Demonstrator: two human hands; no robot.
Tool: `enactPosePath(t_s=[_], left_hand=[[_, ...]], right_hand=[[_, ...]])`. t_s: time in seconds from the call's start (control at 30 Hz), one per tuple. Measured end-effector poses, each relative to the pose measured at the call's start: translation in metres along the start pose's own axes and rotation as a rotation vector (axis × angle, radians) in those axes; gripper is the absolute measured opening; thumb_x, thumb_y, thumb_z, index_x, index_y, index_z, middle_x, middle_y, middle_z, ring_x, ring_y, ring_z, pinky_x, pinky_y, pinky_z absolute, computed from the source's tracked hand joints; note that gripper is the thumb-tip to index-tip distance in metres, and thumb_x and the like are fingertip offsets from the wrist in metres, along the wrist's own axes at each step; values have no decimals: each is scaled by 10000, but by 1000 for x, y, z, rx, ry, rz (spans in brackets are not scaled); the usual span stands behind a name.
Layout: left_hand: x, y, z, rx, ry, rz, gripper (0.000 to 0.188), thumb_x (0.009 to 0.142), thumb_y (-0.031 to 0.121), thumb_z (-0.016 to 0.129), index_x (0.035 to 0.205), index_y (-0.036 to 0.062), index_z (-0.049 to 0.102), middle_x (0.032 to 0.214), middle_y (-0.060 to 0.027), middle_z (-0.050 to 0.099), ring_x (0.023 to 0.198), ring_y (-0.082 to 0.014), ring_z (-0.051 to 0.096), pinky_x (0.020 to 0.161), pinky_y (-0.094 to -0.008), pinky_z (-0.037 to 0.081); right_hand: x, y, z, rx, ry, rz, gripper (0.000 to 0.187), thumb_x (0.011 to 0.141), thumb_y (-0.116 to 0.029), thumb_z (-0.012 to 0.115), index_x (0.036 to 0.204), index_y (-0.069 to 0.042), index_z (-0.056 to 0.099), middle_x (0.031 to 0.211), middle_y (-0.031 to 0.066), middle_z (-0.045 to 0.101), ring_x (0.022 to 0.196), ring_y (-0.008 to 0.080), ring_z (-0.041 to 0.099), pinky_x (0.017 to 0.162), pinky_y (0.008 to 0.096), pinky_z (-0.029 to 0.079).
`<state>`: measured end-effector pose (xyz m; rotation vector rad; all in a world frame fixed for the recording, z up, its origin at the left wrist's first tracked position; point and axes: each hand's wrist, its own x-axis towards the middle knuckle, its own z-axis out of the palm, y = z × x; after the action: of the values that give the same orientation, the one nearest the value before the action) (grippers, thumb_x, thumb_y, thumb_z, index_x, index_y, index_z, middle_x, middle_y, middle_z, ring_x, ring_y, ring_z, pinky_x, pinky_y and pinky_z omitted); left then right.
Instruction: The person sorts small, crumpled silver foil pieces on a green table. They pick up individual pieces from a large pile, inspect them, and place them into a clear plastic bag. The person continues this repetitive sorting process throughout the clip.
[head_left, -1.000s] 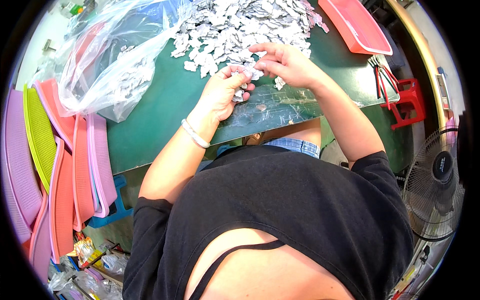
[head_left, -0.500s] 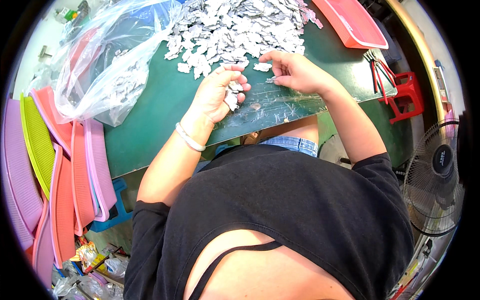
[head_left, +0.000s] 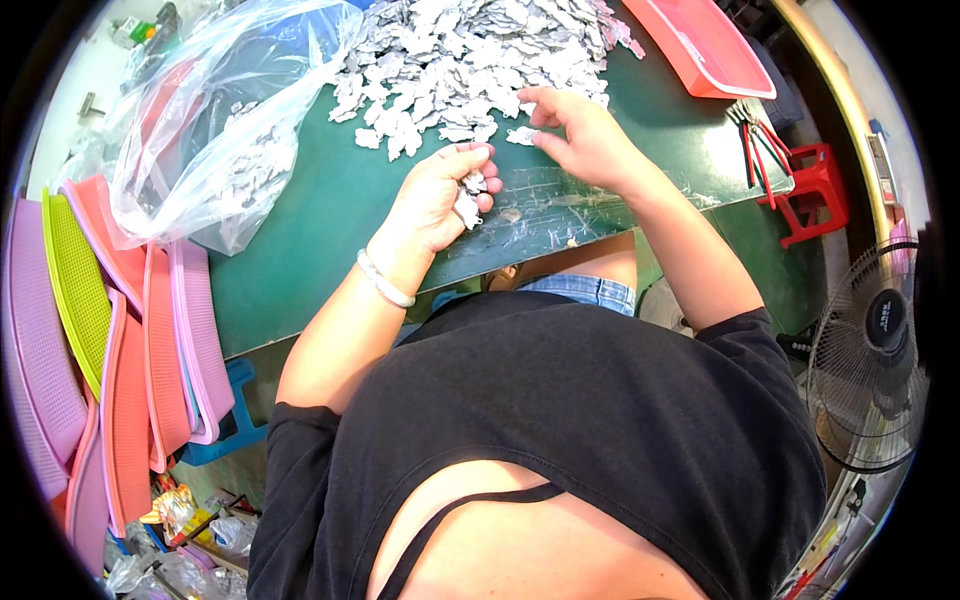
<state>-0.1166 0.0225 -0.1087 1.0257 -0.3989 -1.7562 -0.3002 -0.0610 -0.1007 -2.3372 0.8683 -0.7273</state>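
Note:
My left hand is closed around a few small, flat, silvery-grey pieces with jagged outlines, just above the table near its front edge. Part of them is hidden by the fingers. To its right, my right hand has index finger and thumb apart, with nothing visible between them. Its index fingertip reaches the front edge of a big pile of similar pieces. One loose piece lies on the table close to the right thumb.
The green table has a scratched front edge. A clear plastic bag with more pieces lies left. Stacked coloured baskets stand at the left. Far right are a red tray, red-handled pliers, a red stool and a fan.
My right hand has moved slightly forward toward the pile, its fingers spreading. The small piece seen at its thumb is no longer there. My left hand shifted slightly nearer me, still holding its pieces.

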Motion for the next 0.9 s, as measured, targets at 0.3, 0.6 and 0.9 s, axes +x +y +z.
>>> enactPosePath(t_s=[0.3, 0.6, 0.9], left_hand=[[1, 2, -2, 31, -10, 35, 166, 835, 70, 526, 982, -6, 518, 774, -80, 548, 649, -161, 563, 486, -235, 466], [6, -1, -1, 8, -37, 58, 158, 838, 139, 547, 945, 26, 519, 732, -57, 561, 621, -155, 559, 466, -233, 444], [3, 6, 0, -36, 11, 49, 189, 782, 18, 466, 971, 10, 466, 862, -148, 572, 689, -212, 590, 473, -258, 462]], right_hand=[[2, 6, 10, -78, 9, 54, 377, 749, -28, 570, 1119, -18, 493, 754, 44, 599, 706, 184, 567, 682, 259, 440], [8, -7, 7, 553, -91, 237, 344, 801, -57, 551, 1129, 14, 477, 797, 30, 616, 714, 88, 547, 670, 226, 442], [29, 17, 22, -442, 186, -197, 473, 714, -123, 613, 1149, -32, 449, 923, 132, 566, 883, 286, 516, 760, 355, 429]])
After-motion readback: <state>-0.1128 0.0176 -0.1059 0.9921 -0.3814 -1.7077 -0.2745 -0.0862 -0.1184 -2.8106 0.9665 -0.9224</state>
